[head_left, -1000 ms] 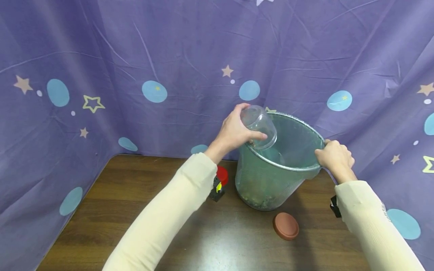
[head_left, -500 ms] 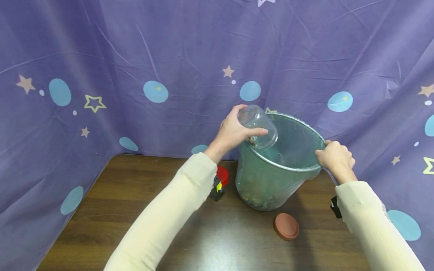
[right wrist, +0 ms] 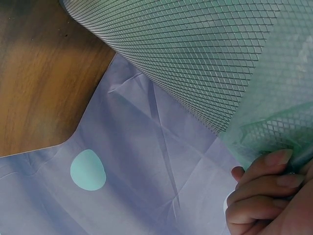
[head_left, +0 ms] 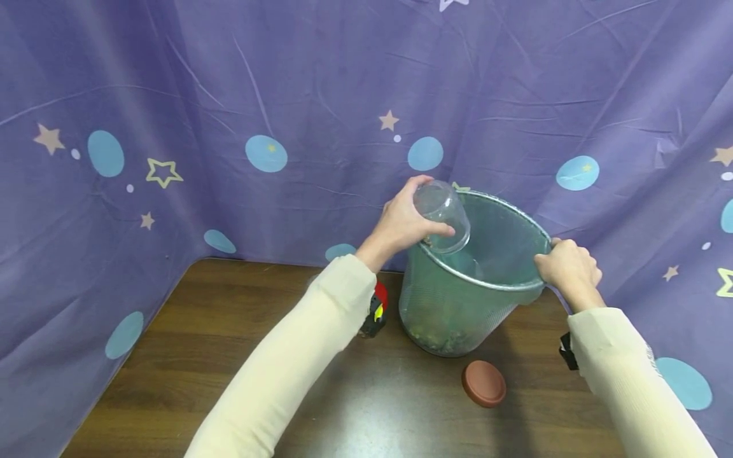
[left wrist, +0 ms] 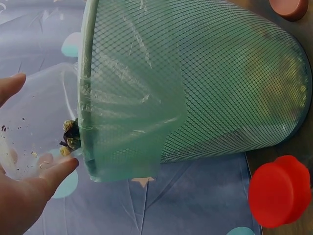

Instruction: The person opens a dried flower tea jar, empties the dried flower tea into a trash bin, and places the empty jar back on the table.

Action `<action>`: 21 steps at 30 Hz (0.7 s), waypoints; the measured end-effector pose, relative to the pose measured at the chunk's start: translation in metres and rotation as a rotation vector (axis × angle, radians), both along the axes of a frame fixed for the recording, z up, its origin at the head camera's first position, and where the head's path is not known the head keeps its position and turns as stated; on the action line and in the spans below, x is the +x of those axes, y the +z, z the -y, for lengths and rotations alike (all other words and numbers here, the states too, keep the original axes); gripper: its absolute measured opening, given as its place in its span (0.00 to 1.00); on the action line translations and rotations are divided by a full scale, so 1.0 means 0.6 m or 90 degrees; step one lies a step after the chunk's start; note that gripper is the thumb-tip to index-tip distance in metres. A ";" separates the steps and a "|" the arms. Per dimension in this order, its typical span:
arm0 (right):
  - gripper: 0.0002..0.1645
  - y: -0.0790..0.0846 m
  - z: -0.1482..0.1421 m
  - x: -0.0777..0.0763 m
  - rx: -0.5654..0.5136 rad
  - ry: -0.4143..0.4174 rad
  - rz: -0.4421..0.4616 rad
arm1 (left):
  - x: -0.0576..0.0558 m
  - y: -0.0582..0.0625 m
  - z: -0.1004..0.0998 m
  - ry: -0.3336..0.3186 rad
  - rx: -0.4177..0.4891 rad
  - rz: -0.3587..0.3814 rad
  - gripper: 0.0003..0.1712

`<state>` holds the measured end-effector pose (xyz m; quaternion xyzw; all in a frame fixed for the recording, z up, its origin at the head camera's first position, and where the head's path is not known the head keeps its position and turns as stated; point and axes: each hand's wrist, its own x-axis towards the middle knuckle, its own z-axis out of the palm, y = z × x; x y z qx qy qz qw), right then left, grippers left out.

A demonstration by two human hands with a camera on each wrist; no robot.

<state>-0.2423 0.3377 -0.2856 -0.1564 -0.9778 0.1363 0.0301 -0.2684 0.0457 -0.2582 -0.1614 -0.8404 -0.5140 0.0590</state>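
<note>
My left hand (head_left: pixel 401 219) grips a clear plastic jar (head_left: pixel 442 213), thumb along one side and fingers round the other. The jar is tipped mouth-down over the left rim of a mesh wastebasket (head_left: pixel 458 312) lined with a thin green bag (left wrist: pixel 132 122). In the left wrist view, dried yellowish buds and dark bits (left wrist: pixel 69 136) gather at the jar's mouth, and small specks cling to its inside wall. On the basket's opposite side, my right hand (head_left: pixel 569 266) holds the rim and liner with curled fingers (right wrist: pixel 261 208). Yellowish-green matter (head_left: pixel 441 340) shows through the mesh at the basket's bottom.
A reddish-brown round lid (head_left: pixel 483 383) lies on the wooden table (head_left: pixel 366 407) in front of the basket. Left of the basket stands a red lid (left wrist: pixel 279 192), partly hidden by my left sleeve in the head view. A purple patterned curtain (head_left: pixel 321 95) hangs close behind.
My left hand and the tipped jar shift slightly left, then back right over the rim. My right hand keeps its hold, and the basket stays put.
</note>
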 end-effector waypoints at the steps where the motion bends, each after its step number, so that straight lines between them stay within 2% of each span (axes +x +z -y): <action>1: 0.24 0.000 0.000 -0.001 0.001 0.000 0.000 | 0.000 0.000 -0.001 -0.005 -0.003 -0.003 0.55; 9: 0.25 -0.001 0.000 0.000 -0.003 -0.001 -0.002 | 0.002 -0.001 -0.012 -0.018 -0.054 -0.020 0.60; 16: 0.25 -0.002 0.000 0.001 -0.002 -0.002 -0.005 | 0.003 -0.006 -0.019 -0.067 -0.092 -0.056 0.58; 21: 0.24 0.000 -0.001 0.000 0.000 -0.001 -0.005 | 0.005 -0.005 -0.021 -0.078 -0.113 -0.076 0.59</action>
